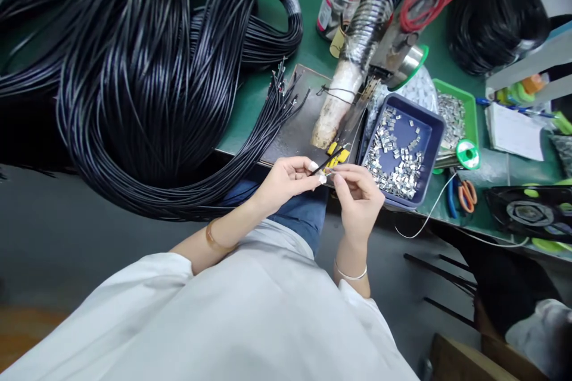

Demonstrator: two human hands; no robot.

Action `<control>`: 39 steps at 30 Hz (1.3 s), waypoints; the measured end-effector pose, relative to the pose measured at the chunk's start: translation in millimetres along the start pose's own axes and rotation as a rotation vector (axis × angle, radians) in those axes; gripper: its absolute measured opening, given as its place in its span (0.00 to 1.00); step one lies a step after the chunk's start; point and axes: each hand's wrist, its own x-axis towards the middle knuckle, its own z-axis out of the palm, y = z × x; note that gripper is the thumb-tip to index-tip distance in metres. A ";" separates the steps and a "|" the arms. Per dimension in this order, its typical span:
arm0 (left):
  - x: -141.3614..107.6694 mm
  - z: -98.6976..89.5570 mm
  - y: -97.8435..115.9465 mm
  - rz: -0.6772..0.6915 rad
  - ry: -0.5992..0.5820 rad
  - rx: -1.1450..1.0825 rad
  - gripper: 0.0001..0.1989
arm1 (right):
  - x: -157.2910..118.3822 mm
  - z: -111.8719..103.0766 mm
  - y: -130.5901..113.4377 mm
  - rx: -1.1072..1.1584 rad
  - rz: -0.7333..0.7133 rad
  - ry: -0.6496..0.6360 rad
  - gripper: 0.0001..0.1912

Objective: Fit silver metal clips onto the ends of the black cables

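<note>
My left hand (288, 181) is closed at the table's front edge, its fingertips pinching a thin black cable (328, 162). Close beside it on the right, my right hand (357, 193) is pinched at the cable's thin end; what lies between those fingertips is too small to make out. Just beyond the fingertips are yellow pieces (343, 156) on a metal tool. A blue tray (433, 149) of small silver metal parts stands right of my right hand. Many black cables (272, 125) spread their ends on a dark plate to the left.
Large coils of black cable (147, 71) cover the left. A ducting hose (364, 30) comes down behind my hands. To the right are a green tray (473, 110), a solder spool (468, 153), orange-handled pliers (468, 195) and a black fan (527, 211). Part of another person (540, 333) shows lower right.
</note>
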 end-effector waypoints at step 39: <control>2.7 0.4 -3.5 0.095 0.010 0.143 0.10 | -3.9 3.0 4.0 -0.254 -0.364 0.161 0.08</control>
